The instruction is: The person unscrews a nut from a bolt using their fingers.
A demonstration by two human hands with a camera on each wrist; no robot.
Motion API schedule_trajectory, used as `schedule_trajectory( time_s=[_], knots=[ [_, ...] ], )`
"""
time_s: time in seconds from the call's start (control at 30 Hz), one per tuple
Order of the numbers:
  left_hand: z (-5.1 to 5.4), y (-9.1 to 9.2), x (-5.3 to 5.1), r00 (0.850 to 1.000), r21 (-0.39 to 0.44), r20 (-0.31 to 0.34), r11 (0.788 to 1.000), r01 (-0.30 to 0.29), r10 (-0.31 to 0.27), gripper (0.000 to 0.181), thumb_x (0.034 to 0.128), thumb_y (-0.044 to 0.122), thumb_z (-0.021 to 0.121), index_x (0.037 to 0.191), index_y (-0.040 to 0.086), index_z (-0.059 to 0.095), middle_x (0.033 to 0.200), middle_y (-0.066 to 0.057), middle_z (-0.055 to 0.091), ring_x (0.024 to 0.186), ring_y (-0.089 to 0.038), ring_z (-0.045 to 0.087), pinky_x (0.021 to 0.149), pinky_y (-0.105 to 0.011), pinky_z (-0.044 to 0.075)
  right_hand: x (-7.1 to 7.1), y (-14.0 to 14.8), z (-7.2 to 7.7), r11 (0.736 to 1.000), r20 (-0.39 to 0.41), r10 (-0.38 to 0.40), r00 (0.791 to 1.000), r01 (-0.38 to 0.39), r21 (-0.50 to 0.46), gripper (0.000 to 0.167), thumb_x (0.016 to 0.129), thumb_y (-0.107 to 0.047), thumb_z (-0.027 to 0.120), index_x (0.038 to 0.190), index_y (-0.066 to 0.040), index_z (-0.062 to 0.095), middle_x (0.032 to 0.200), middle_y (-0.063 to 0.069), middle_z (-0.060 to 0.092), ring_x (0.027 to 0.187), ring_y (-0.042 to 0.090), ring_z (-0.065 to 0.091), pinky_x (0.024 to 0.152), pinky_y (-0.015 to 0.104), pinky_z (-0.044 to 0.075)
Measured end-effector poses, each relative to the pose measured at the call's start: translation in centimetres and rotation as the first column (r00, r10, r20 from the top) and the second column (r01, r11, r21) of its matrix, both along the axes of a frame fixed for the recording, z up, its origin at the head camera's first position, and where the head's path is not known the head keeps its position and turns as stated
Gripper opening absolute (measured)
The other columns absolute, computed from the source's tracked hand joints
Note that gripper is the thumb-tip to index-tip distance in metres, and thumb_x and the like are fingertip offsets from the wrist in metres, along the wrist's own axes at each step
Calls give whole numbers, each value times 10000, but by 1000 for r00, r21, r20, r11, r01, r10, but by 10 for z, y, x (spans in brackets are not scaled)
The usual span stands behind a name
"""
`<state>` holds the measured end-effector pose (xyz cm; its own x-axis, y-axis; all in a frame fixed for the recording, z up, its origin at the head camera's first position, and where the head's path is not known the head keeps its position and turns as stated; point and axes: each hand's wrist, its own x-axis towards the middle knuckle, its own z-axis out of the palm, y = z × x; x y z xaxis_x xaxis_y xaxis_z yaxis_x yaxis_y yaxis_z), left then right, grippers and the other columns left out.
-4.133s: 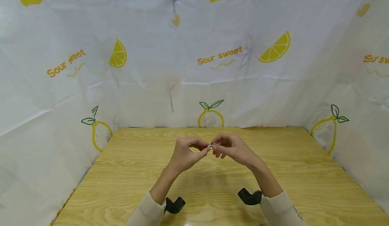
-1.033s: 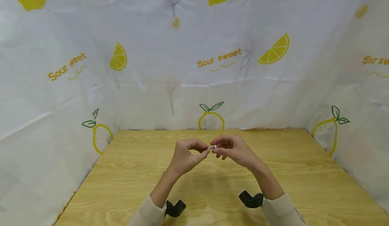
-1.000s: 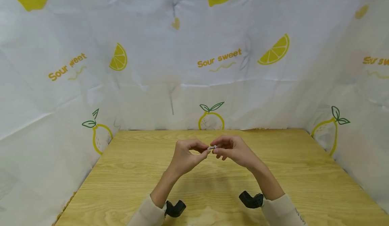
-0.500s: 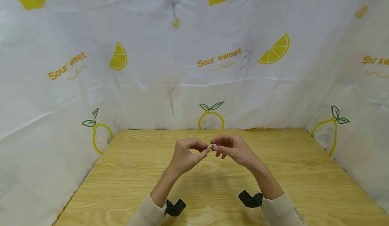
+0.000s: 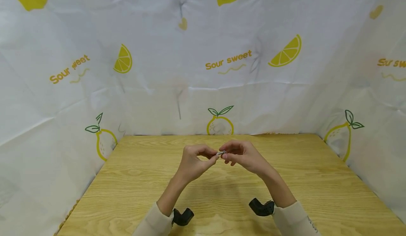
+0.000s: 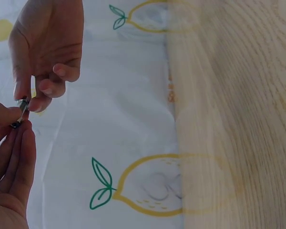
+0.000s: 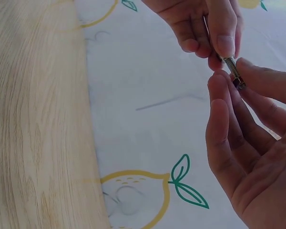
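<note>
A small silvery metal bolt [image 5: 221, 153] spans the fingertips of both hands, held above the table. Its threaded shank shows in the right wrist view, with a darker hex end [image 7: 239, 83] towards the right hand; whether that is the head or a nut I cannot tell. My left hand [image 5: 194, 162] pinches the left end between thumb and forefinger, hiding that end. At the other end, my right hand [image 5: 244, 157] has its thumb and forefinger on the hex part, its other fingers loosely bent below. In the left wrist view the bolt [image 6: 22, 109] is partly covered by fingers.
Both hands are over a wood-grain table [image 5: 142, 200]. A white sheet with lemon prints [image 5: 158, 105] hangs behind it and along both sides. Black wrist devices [image 5: 183, 217] sit at the sleeve cuffs.
More of the bolt shows between the hands than four seconds ago. The right thumb and fingertips have shifted slightly around its end; the left hand keeps its pinch, nearly still.
</note>
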<state>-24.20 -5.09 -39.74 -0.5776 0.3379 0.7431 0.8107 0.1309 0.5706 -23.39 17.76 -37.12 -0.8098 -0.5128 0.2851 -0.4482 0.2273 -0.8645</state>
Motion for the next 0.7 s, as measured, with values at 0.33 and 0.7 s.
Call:
schedule_trajectory(
  time_s=[0.33, 0.7],
  knots=[
    [1, 0, 0, 1000, -5, 16, 1000, -6, 6, 87, 854, -28, 802, 892, 51, 803, 829, -98, 796, 726, -115, 762, 694, -236, 647, 0, -2, -1, 1000, -11, -7, 1000, 7, -16, 262, 1009, -60, 647, 1236, 70, 660, 1090, 261, 712, 816, 131, 729, 682, 325, 631],
    [0, 1, 1, 1000, -6, 20, 1000, 8, -8, 61, 868, 1, 802, 898, 53, 803, 832, -105, 796, 719, -139, 764, 693, -232, 645, -1, -3, -1, 999, 26, -39, 999, 38, 36, 232, 1005, -107, 672, 1195, 24, 700, 1038, 243, 736, 813, 135, 725, 690, 331, 631]
  ],
)
